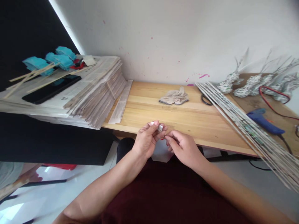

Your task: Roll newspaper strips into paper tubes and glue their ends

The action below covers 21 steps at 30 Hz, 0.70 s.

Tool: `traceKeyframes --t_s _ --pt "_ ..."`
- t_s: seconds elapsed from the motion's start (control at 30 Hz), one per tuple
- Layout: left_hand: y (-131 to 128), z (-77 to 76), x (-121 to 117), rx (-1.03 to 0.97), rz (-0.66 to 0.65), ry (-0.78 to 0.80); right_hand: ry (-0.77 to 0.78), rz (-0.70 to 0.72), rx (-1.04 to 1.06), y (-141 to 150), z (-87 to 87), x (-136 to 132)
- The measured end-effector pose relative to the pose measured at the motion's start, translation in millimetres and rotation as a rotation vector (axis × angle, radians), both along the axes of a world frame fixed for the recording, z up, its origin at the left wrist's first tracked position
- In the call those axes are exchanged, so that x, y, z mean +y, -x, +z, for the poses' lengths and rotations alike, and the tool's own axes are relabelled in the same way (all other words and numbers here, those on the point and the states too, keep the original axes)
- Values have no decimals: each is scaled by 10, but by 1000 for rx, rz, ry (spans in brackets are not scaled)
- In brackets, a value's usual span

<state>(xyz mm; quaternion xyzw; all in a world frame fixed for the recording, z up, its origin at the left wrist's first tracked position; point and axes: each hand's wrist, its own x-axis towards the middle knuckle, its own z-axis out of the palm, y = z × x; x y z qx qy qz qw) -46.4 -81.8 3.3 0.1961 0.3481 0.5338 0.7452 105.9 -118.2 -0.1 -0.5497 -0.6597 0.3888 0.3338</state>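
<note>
Just past the table's front edge, my left hand [146,141] pinches a small white piece [160,127], perhaps folded paper, between thumb and fingers. Close beside it, my right hand [182,145] has its thumb and forefinger pressed together at the left fingertips. What sits in that right pinch is too small to make out. A bit of red shows just under the fingers. Beyond both hands, a crumpled beige cloth [174,96] lies on the wooden table [149,107].
On the left stands a tall newspaper stack [98,93] carrying a phone [52,88], blue bundles [63,60] and thin sticks. Rolled paper sticks [247,121] overhang the table's right front edge. Past them are a blue glue gun [265,121] and woven paper pieces [249,85]. Another person's hand [32,174] shows lower left.
</note>
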Motion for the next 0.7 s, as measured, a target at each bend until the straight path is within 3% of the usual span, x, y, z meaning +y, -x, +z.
traceKeyframes --t_s 0.33,0.57,0.7 --pt "15 -27 -10 -35 -44 -27 452 32 458 -23 -78 61" --pt "37 -27 -17 -61 -105 -27 585 59 620 -95 -48 83" --pt "42 -17 -9 -63 -120 -46 517 79 557 -124 -24 90"
